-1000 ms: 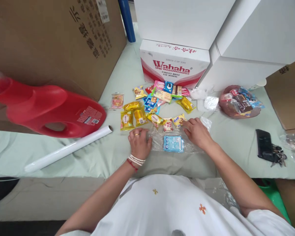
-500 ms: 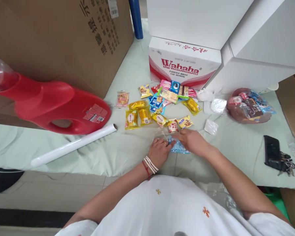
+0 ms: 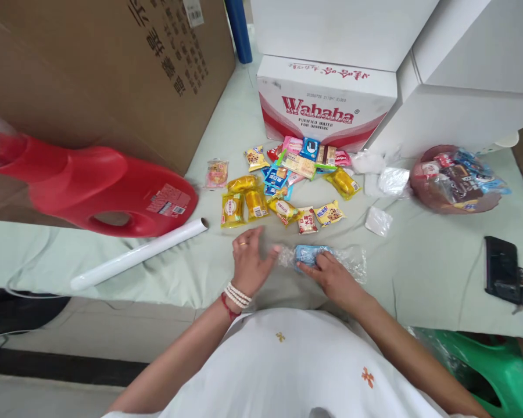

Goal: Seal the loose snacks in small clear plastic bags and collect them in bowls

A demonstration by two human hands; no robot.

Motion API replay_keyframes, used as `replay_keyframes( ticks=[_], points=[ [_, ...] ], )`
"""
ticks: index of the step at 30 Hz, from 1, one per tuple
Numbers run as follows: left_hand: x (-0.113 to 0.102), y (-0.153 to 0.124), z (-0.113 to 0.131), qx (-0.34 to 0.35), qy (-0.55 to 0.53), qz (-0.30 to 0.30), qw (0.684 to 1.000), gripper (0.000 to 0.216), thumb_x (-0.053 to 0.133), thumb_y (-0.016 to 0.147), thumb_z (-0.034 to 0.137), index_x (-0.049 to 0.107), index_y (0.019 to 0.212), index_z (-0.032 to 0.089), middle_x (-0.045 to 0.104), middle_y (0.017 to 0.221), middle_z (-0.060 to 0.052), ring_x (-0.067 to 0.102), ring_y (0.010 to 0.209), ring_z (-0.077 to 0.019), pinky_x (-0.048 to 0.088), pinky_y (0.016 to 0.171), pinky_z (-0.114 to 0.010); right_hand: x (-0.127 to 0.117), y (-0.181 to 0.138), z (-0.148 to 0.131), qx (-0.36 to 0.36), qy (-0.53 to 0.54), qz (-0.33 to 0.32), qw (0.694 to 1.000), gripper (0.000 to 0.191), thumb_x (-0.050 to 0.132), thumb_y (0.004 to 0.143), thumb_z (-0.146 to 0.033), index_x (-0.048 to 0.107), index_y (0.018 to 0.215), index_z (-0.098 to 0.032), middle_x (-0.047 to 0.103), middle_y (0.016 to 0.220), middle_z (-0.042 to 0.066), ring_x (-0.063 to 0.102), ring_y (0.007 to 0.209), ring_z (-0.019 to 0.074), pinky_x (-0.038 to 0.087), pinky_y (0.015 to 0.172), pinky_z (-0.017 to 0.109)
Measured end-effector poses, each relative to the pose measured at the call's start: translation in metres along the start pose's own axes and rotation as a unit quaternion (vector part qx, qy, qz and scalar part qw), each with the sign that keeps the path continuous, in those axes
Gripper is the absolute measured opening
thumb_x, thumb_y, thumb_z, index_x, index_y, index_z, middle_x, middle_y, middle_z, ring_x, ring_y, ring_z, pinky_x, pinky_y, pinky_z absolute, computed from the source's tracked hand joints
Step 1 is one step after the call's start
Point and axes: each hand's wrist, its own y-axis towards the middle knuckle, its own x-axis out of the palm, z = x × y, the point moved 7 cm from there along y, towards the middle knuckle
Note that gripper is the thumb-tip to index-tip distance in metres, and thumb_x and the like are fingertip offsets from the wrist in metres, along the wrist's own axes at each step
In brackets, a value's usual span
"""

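Note:
A clear plastic bag (image 3: 348,260) lies on the pale green cloth in front of me with a blue snack packet (image 3: 307,254) inside it. My left hand (image 3: 250,261), with a ring and bead bracelets, pinches the bag's left end. My right hand (image 3: 329,274) presses down on the blue packet through the plastic. Just beyond both hands lies a spread of small snack packets (image 3: 283,186), yellow, blue, pink and red.
A red jug (image 3: 91,191) lies on its side at left, with a white paper roll (image 3: 139,254) beside it. Cardboard box (image 3: 96,75) at back left, Wahaha carton (image 3: 322,104) and white boxes behind. A bagged bowl of snacks (image 3: 457,183) and a phone with keys (image 3: 503,270) sit at right.
My hands came together over the bag and then drew apart. The bag and blue packet now lie stretched sideways, my left hand on its end and my right on the packet.

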Motion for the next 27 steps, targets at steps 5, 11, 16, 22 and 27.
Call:
replay_keyframes(
  ticks=[5, 11, 16, 22, 27],
  points=[
    [0.022, -0.007, 0.029, -0.001, -0.089, -0.171, 0.981, 0.024, 0.059, 0.091, 0.035, 0.065, 0.075, 0.018, 0.064, 0.087, -0.007, 0.061, 0.084, -0.0220, 0.050, 0.077, -0.034, -0.002, 0.002, 0.004, 0.007, 0.026, 0.016, 1.000, 0.059, 0.045, 0.094, 0.001, 0.063, 0.141, -0.029, 0.051, 0.093, 0.007, 0.044, 0.091, 0.0235, 0.043, 0.080, 0.033],
    [0.057, -0.010, 0.075, 0.050, -0.143, -0.281, 0.948, 0.026, 0.051, 0.096, 0.026, 0.075, 0.095, 0.018, 0.070, 0.084, -0.005, 0.066, 0.078, -0.0178, 0.049, 0.074, -0.028, -0.014, -0.005, -0.003, 0.019, 0.068, 0.014, 0.997, 0.036, 0.050, 0.094, -0.006, 0.072, 0.119, -0.021, 0.055, 0.098, 0.011, 0.047, 0.097, 0.0262, 0.047, 0.082, 0.038],
    [0.084, -0.017, 0.094, 0.110, 0.133, -0.290, 0.941, 0.037, 0.045, 0.101, 0.025, 0.070, 0.129, 0.027, 0.071, 0.109, -0.010, 0.066, 0.080, -0.0212, 0.045, 0.067, -0.031, -0.037, -0.028, 0.006, 0.033, 0.184, 0.089, 0.978, 0.030, 0.050, 0.102, -0.020, 0.067, 0.125, -0.025, 0.064, 0.105, 0.009, 0.057, 0.101, 0.0236, 0.051, 0.092, 0.041],
    [0.066, -0.007, 0.088, 0.083, 0.168, -0.141, 0.972, 0.057, 0.067, 0.091, 0.039, 0.057, 0.144, 0.024, 0.061, 0.124, -0.015, 0.057, 0.115, -0.0335, 0.046, 0.095, -0.046, -0.055, -0.063, 0.057, 0.334, -0.068, 0.246, 0.907, 0.041, 0.064, 0.093, -0.035, 0.065, 0.129, -0.015, 0.053, 0.131, 0.022, 0.045, 0.125, 0.0404, 0.044, 0.100, 0.059],
    [0.070, 0.004, 0.075, 0.046, 0.137, -0.167, 0.975, 0.049, 0.075, 0.082, 0.048, 0.066, 0.119, 0.016, 0.061, 0.124, -0.018, 0.052, 0.122, -0.0381, 0.045, 0.099, -0.050, -0.057, -0.043, 0.045, 0.308, 0.017, 0.196, 0.931, 0.013, 0.054, 0.096, -0.025, 0.066, 0.097, -0.020, 0.060, 0.112, 0.012, 0.058, 0.098, 0.0262, 0.051, 0.084, 0.039]
  ],
)
